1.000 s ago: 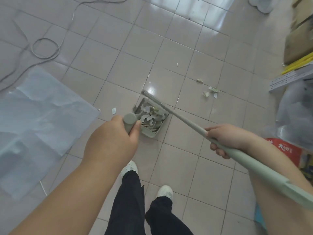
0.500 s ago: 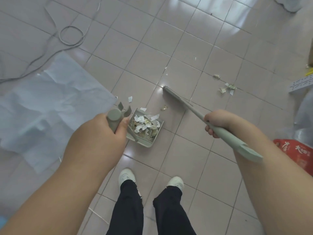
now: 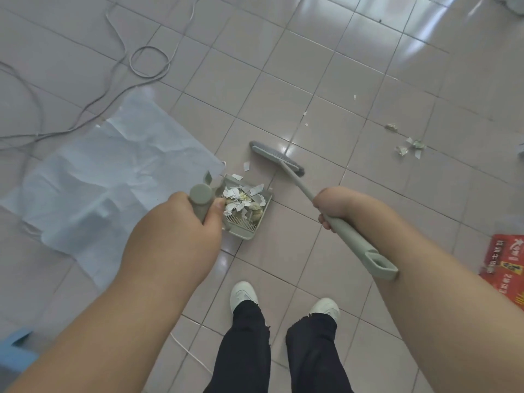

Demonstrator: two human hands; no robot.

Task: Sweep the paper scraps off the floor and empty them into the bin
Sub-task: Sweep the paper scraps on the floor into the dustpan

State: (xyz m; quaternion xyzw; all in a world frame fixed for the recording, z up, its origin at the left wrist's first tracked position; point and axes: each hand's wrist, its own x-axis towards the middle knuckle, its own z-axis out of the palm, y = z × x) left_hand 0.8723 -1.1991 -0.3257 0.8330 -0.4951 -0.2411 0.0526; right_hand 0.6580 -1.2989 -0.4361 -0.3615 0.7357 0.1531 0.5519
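Paper scraps: I see a heap of torn white and yellowish scraps (image 3: 243, 201) lying in the dustpan, right in the middle of my view.
Dustpan: the grey-green dustpan (image 3: 256, 224) sits low over the tiled floor just ahead of my feet; whether it touches the tiles I cannot tell. A comb-like ridge runs along its near wall.
Loose scraps: one white piece (image 3: 246, 166) lies on the tile between dustpan and broom head, and a little cluster (image 3: 408, 147) sits well off to the right on the floor. A few tiny bits (image 3: 305, 118) lie farther out.
Left hand: my left hand (image 3: 181, 222) is wrapped round the dustpan handle (image 3: 200, 198), fingers curled and thumb pressed along it, the round end of the handle poking up above my fist.
Right hand: my right hand (image 3: 333, 204) is clamped on the broom handle (image 3: 354, 236), partway down; the looped end of the handle sticks out behind, beside my forearm.
Broom: the broom head (image 3: 276, 157) rests on the floor just beyond the dustpan, to its right, apart from it.
Feet: white shoes (image 3: 243, 293) and black trousers below me, standing on the tiles.
Around: a crumpled pale blue sheet (image 3: 93, 177) is spread on the floor to the left, its corner near the dustpan. Grey cables (image 3: 147, 62) loop across the tiles beyond it. A red printed box (image 3: 507, 268) shows at the right edge.
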